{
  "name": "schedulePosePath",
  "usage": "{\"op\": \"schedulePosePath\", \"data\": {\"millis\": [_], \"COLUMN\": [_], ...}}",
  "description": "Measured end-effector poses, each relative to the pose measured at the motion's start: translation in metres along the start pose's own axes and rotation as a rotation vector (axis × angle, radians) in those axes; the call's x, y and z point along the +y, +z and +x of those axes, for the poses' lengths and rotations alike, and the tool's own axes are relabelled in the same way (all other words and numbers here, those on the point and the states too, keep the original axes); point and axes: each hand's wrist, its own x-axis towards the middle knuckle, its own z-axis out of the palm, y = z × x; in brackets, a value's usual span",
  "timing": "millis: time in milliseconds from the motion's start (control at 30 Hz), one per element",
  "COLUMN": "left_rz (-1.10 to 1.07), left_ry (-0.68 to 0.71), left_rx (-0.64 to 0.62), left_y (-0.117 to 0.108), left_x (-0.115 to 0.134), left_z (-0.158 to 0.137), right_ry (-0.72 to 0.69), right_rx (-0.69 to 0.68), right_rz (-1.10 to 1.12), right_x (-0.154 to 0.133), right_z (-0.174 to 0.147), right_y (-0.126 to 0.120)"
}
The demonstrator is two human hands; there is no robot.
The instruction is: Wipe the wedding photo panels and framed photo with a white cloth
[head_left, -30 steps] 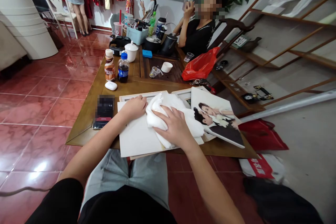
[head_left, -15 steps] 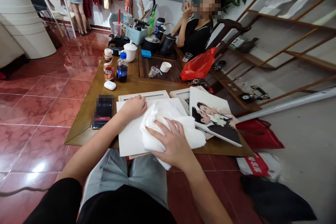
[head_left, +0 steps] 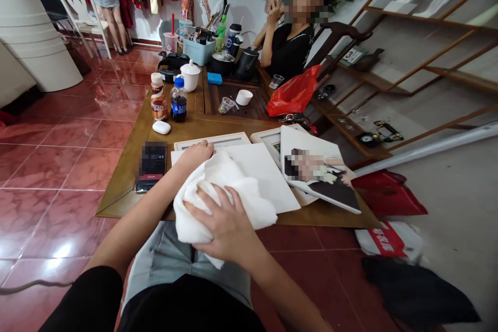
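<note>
My right hand (head_left: 223, 220) presses on a bunched white cloth (head_left: 245, 187), with its fingers bent into the folds. Under the cloth lies a blank white panel (head_left: 268, 171), close to the table's near edge. My left hand (head_left: 199, 152) rests on the panel's upper left part, fingers laid along its surface and pointing right; the cloth's edge is just beside it. To the right, a photo panel (head_left: 330, 192) with a printed couple lies tilted over a pale frame (head_left: 264, 137). Another pale frame (head_left: 229, 140) shows behind the white panel.
Left on the wooden table (head_left: 128, 176) lie a phone (head_left: 151, 166) and a white earbud case (head_left: 161, 127). Behind them stand a coffee bottle (head_left: 158, 101), a cola bottle (head_left: 179, 104) and a lidded white cup (head_left: 190, 77). A red plastic bag (head_left: 291, 93) lies near a seated person (head_left: 288, 52).
My right hand has moved the cloth left and toward me across the white panel, baring more of its right side. My left hand stays in nearly the same place.
</note>
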Motion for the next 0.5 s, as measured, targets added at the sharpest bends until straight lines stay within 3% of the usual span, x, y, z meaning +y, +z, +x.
{"op": "schedulePosePath", "data": {"millis": [167,500], "left_rz": [0.002,0.006], "left_ry": [0.042,0.027], "left_rx": [0.059,0.070], "left_y": [0.002,0.005], "left_x": [0.000,0.000], "left_z": [-0.002,-0.001], "right_ry": [0.166,0.235], "right_rx": [0.065,0.128], "right_rz": [-0.126,-0.255], "right_x": [0.025,0.055], "right_z": [-0.020,-0.048], "right_y": [-0.010,-0.012]}}
